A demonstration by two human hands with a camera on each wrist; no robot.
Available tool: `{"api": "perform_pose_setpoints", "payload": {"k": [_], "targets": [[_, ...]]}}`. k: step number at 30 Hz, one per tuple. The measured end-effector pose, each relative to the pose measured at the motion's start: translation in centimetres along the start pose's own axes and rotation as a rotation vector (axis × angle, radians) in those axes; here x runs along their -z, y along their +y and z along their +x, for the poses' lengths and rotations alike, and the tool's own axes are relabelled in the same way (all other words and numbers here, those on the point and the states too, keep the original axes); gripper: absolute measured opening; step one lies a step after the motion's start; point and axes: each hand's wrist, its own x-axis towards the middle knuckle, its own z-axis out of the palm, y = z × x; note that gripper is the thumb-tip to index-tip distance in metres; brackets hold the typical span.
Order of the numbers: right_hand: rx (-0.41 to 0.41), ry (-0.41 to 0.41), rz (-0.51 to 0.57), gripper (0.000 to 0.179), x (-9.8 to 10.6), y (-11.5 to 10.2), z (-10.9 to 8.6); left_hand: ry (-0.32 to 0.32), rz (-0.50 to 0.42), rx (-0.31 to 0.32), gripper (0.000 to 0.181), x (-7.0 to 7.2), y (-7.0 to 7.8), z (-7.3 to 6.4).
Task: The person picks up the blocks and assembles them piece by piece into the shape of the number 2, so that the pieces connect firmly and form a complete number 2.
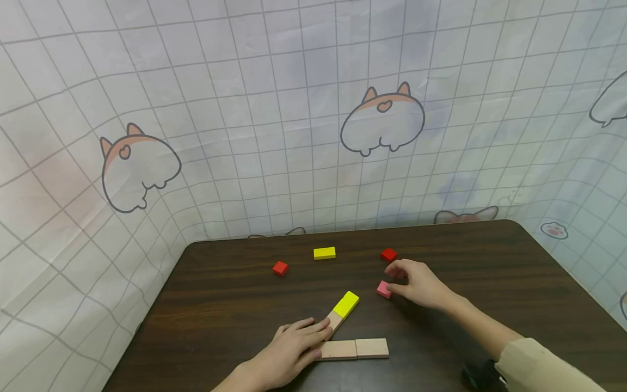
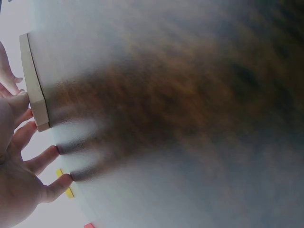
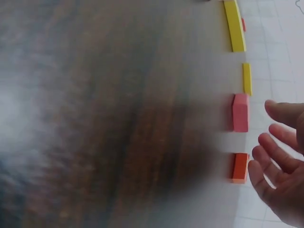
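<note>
My left hand [image 1: 294, 347] lies with its fingers extended over the left ends of some plain wooden blocks. Two of these, a left block [image 1: 339, 350] and a right block [image 1: 372, 348], form a straight row; another wooden block [image 1: 334, 321] slants away, with a yellow block [image 1: 346, 305] at its far end. The fingers hide where the pieces meet. On the right, my right hand [image 1: 420, 284] hovers beside a small pink block [image 1: 383, 290], thumb close to it and fingers loosely bent. In the right wrist view a gap shows between thumb and pink block [image 3: 241, 113].
Farther back lie a red block [image 1: 281, 268] on the left, a yellow block [image 1: 324, 253] in the middle and another red block [image 1: 389, 255] just beyond my right fingers. A printed cloth [image 1: 303, 163] hangs behind the dark table [image 1: 220, 305]. Something black [image 1: 482, 375] sits by the right sleeve.
</note>
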Motion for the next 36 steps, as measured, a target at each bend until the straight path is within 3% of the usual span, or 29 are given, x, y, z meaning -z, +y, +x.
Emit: {"api": "perform_pose_setpoints", "payload": {"k": [7, 18, 36], "targets": [[-0.022, 0.032, 0.004, 0.027, -0.7, 0.1, -0.3, 0.000, -0.009, 0.002, 0.049, 0.1, 0.0, 0.0], [-0.069, -0.014, -0.031, 0.035, -1.3, 0.2, -0.2, -0.002, -0.010, 0.008, 0.049, 0.3, 0.1, 0.0], [-0.102, -0.023, -0.027, 0.024, -1.8, 0.1, -0.4, -0.006, -0.005, 0.006, 0.049, 0.3, 0.3, -0.1]]}}
